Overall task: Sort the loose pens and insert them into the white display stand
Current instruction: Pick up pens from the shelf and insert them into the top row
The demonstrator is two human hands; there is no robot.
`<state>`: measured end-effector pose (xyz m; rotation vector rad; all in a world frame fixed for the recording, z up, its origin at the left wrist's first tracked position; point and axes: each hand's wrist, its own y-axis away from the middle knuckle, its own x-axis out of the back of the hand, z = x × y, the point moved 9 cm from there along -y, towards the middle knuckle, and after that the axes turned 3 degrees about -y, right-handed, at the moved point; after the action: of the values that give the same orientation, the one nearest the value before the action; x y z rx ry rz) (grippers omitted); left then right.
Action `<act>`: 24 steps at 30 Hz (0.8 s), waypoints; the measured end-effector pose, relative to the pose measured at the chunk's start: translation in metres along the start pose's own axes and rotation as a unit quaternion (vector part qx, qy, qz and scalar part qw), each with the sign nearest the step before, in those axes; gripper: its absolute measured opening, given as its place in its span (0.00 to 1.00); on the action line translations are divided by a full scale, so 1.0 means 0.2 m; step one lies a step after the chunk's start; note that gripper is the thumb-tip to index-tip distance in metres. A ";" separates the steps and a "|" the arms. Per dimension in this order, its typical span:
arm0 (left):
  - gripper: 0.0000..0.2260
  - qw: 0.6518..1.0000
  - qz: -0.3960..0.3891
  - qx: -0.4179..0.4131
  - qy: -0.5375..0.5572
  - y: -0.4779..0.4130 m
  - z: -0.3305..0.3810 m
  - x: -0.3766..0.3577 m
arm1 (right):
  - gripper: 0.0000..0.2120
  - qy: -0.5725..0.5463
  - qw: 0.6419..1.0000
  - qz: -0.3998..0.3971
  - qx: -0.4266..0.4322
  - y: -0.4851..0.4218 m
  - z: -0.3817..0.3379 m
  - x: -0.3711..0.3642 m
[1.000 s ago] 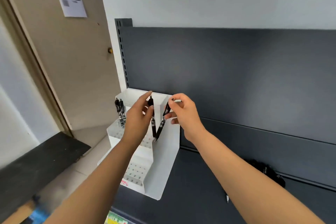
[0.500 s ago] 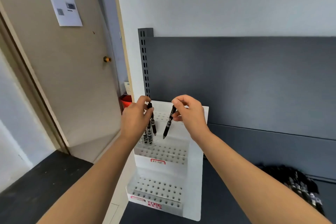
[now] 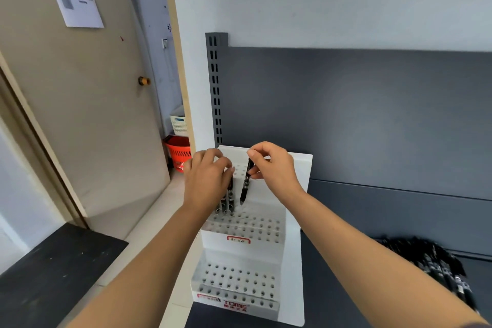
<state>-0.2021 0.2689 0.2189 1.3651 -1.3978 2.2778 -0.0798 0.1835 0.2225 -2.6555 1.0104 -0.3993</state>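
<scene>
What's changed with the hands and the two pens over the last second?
The left hand has lowered its pen in among the standing pens on the middle tier of the white display stand; the hand hides whether it has let go. The right hand has swung the other pen from slanted to nearly upright, tip just above the holes. Unchanged: the right grip, the loose pile.

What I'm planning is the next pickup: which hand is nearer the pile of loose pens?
Right. The right hand, pinching a pen above the display stand, is up-left of the pile; the left hand sits farther left, at the standing pens.
</scene>
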 end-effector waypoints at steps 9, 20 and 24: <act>0.12 0.997 -0.049 0.021 -0.057 -0.07 0.00 -0.03 | 0.04 0.141 0.987 -0.064 0.035 -0.06 0.03 -0.15; 0.11 0.996 -0.067 0.028 -0.044 -0.06 -0.04 -0.04 | 0.06 0.363 0.921 -0.113 0.081 -0.12 0.06 -0.20; 0.11 0.996 -0.081 0.029 -0.030 -0.05 -0.03 -0.06 | 0.05 0.332 0.929 -0.150 0.059 -0.10 0.09 -0.20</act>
<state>-0.1936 0.2838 0.2152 1.5173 -1.1969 2.2068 -0.0901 0.2283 0.2057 -2.6017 0.6826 -1.4480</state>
